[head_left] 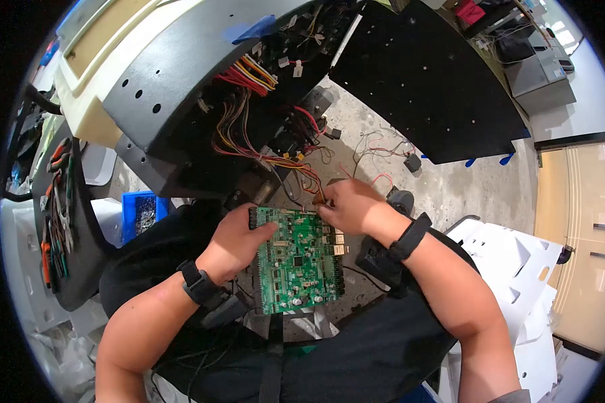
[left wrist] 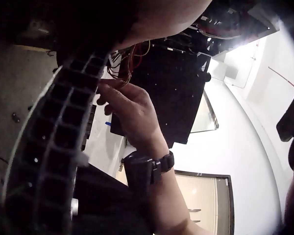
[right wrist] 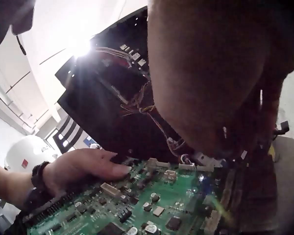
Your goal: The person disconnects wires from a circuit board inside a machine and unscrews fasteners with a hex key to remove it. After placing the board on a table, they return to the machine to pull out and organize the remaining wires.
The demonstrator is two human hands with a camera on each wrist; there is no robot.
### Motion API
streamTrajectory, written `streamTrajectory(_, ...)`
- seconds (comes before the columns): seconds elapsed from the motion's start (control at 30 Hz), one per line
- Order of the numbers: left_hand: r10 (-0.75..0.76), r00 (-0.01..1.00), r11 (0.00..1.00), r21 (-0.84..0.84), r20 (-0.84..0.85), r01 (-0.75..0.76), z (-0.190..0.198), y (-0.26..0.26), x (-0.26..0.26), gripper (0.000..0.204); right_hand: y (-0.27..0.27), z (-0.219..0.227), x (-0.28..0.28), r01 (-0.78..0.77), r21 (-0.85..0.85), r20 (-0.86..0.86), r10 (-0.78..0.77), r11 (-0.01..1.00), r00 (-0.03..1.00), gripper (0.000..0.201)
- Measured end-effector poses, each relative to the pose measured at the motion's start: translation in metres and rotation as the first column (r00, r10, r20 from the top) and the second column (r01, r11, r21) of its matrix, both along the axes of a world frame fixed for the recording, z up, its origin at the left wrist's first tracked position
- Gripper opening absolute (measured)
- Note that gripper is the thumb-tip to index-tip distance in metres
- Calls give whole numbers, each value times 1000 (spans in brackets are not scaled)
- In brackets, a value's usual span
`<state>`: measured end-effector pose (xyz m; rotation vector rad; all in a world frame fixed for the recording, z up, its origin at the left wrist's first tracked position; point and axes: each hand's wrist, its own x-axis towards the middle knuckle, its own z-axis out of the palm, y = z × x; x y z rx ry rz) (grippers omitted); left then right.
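Note:
A green circuit board [head_left: 301,272], crowded with chips and sockets, lies above the person's lap in the head view. My left hand [head_left: 232,245] grips its upper left side, thumb across the top face. At the upper right edge, my right hand [head_left: 351,205] pinches the end of thin coloured wires [head_left: 308,176] that come from the black machine housing. The right wrist view shows white sockets along the board [right wrist: 152,205] and the left hand [right wrist: 83,169] on its edge. Seen from the left wrist, the right hand [left wrist: 130,112] has thumb and fingertips together at the wires.
The open black housing [head_left: 175,127] stands ahead, with a bundle of red and yellow wires [head_left: 249,75]. A black panel [head_left: 427,74] leans at the upper right. Hand tools [head_left: 62,201] and a blue bin of small parts [head_left: 144,215] are on the left; white panels [head_left: 511,262] lie right.

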<state>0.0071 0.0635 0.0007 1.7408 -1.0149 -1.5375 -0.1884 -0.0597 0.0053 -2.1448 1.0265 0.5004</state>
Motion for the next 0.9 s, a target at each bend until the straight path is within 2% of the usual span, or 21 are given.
streamTrajectory(0.07, -26, 999, 1000, -12, 45, 27, 3, 0, -2, 27, 7, -17, -1, 87, -71, 289, -63, 994, 955, 30)
streamTrajectory(0.1, -58, 994, 998, -21, 91, 60, 3, 0, -2, 27, 6, -21, -3, 82, -72, 288, -58, 994, 956, 30)
streamTrajectory(0.17, -43, 997, 999, -28, 60, 45, -6, 3, -2, 27, 5, -22, -1, 31, 219, 326, -103, 975, 940, 32)
streamTrajectory(0.2, -35, 999, 999, -35, 30, 36, -10, 4, -2, 27, 5, -25, 0, 30, 219, 326, -102, 975, 940, 32)
streamTrajectory(0.27, -35, 999, 999, -31, 33, 36, -4, 5, -3, 30, 5, -31, -1, 52, 410, 361, -214, 911, 908, 30)
streamTrajectory(0.37, -21, 1000, 999, -44, 10, 21, -16, 10, -4, 33, 8, -30, -2, 105, 419, 432, -300, 902, 850, 33)
streamTrajectory(0.4, -8, 1000, 998, -62, -15, 7, -21, 11, -3, 34, 7, -29, -2, 102, 419, 433, -298, 902, 851, 33)
streamTrajectory(0.47, -2, 1000, 998, -62, -23, 0, -23, 11, -3, 34, 6, -26, -1, 104, 279, 400, -214, 955, 891, 32)
streamTrajectory(0.6, 23, 998, 999, -28, -52, -24, -24, 9, -4, 33, 9, -20, 2, 77, 195, 401, -151, 978, 903, 24)
streamTrajectory(0.67, 40, 997, 998, -35, -65, -42, -24, 9, -5, 33, 13, -20, 1, 75, 54, 440, -91, 996, 894, 23)
streamTrajectory(0.83, 73, 986, 997, 28, -150, -69, -16, 3, -2, 32, 17, -15, 2, 131, 46, 492, -137, 990, 860, 21)
streamTrajectory(0.9, 63, 981, 998, 36, -184, -58, -11, 0, -3, 24, 18, -17, 1, 144, 29, 488, -139, 989, 862, 21)
